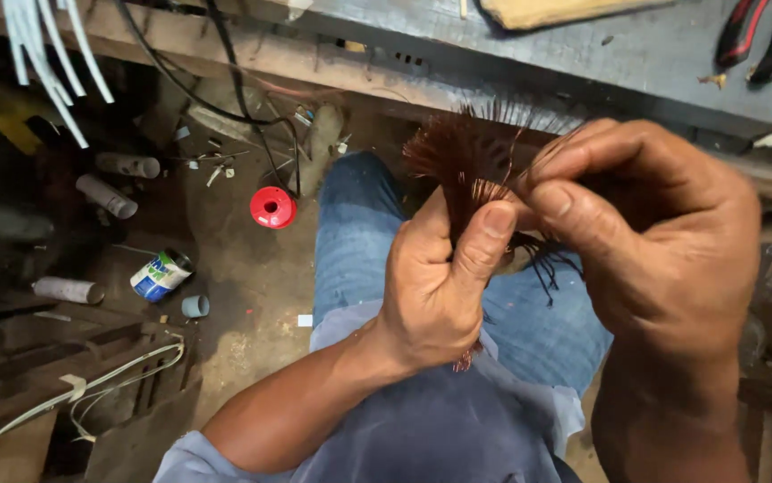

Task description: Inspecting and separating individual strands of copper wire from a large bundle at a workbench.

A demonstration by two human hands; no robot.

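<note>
Your left hand (435, 286) grips the wire bundle (471, 165) at centre frame. Your right hand (645, 233) pinches its strands; most are fanned apart, some remain bunched.

One labelled package is visible: a small can (161, 274) lying on its side on the dirt floor, well to the left of and below the point where the two hands grip. Shape: short cylinder with a dark, open-looking end facing up and right. The label wraps the body; colours are white and blue with a green patch. A small plain grey-blue cap (195, 307) lies just beside it, lower right. No signs or screens are visible.
</note>
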